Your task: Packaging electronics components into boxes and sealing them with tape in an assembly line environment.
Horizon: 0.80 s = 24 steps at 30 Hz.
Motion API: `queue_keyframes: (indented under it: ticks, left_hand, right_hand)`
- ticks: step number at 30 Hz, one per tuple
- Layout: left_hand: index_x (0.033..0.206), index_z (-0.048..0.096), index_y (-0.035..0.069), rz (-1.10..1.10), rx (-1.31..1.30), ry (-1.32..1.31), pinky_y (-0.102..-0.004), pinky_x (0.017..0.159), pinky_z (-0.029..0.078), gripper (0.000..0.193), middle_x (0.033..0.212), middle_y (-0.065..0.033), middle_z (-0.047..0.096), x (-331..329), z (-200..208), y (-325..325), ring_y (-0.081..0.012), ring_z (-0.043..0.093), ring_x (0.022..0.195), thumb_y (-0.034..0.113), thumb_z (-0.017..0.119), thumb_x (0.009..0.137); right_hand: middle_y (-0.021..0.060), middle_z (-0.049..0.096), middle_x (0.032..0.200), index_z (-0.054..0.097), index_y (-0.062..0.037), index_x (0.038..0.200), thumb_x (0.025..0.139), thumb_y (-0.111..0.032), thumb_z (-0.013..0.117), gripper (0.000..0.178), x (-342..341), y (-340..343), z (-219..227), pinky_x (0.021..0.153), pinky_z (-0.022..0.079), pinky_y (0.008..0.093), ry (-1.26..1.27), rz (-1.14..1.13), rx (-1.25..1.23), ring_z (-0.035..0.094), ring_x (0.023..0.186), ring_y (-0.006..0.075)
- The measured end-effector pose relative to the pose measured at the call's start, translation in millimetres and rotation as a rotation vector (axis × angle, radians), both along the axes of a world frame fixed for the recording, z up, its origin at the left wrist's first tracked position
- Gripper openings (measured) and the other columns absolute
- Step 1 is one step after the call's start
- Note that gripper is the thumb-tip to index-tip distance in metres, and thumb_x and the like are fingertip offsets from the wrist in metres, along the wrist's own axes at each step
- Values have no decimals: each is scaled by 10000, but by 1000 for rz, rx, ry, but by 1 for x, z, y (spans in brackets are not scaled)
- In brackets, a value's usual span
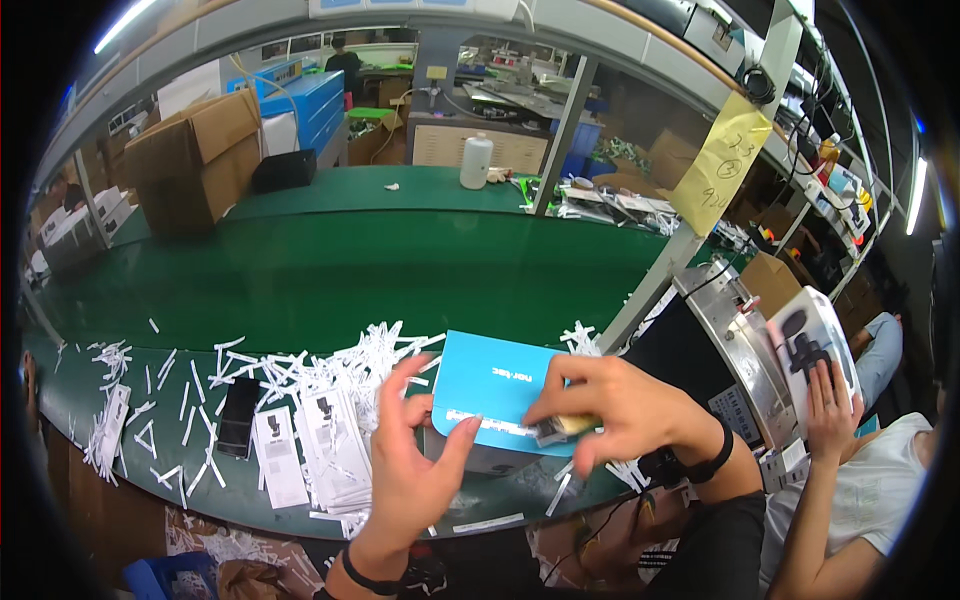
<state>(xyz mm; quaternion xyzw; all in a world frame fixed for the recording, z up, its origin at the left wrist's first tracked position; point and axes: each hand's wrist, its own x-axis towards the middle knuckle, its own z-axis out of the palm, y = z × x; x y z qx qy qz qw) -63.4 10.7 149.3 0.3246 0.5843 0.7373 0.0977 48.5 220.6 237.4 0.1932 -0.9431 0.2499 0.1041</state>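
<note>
In front of me on the green bench stands a box with a bright blue top (490,375). A white printed strip (485,423) lies along the near edge of that top. My left hand (415,455) is at the box's left side, thumb and fingers spread apart; whether its fingers touch the box is hard to tell. My right hand (605,400) is closed round a small grey and yellowish block (563,429), pressed to the near right edge of the blue top beside the strip's end. The fingers partly hide the block, so its kind is unclear.
White paper strips (375,350) are heaped around the box. Left of it lie printed leaflets (335,450) and a black flat object (238,415). A green belt (330,270) runs behind, with a white bottle (476,162) beyond. At right, another person holds a white box (815,340).
</note>
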Motion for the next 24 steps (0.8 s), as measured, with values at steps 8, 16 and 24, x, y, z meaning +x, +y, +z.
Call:
queue_keyframes:
  ticks: [8, 16, 24]
  left_hand:
    - [1166, 698, -16, -68, -271, 249, -281, 785, 476, 445, 1004, -102, 684, -19, 0, -10, -171, 614, 873, -32, 790, 731]
    - [1159, 708, 10, -25, -287, 355, -290, 749, 473, 440, 924, -107, 680, -19, 2, -12, -192, 610, 821, 39, 815, 733]
    - [1181, 691, -8, -16, -286, 354, -293, 732, 465, 493, 906, -105, 668, -19, -1, -12, -192, 586, 801, 52, 837, 714]
  right_hand:
    - [64, 582, 713, 692, -72, 883, 877, -217, 718, 147, -22, -4, -10, 535, 465, 381, 41, -86, 216, 621, 659, 264]
    - [45, 524, 665, 635, -99, 782, 846, -233, 720, 171, -28, 1, -11, 488, 417, 399, 167, -30, 338, 584, 604, 254]
    - [26, 491, 624, 607, -95, 722, 832, -280, 758, 263, -31, 11, -11, 460, 389, 377, 169, 86, 300, 555, 554, 231]
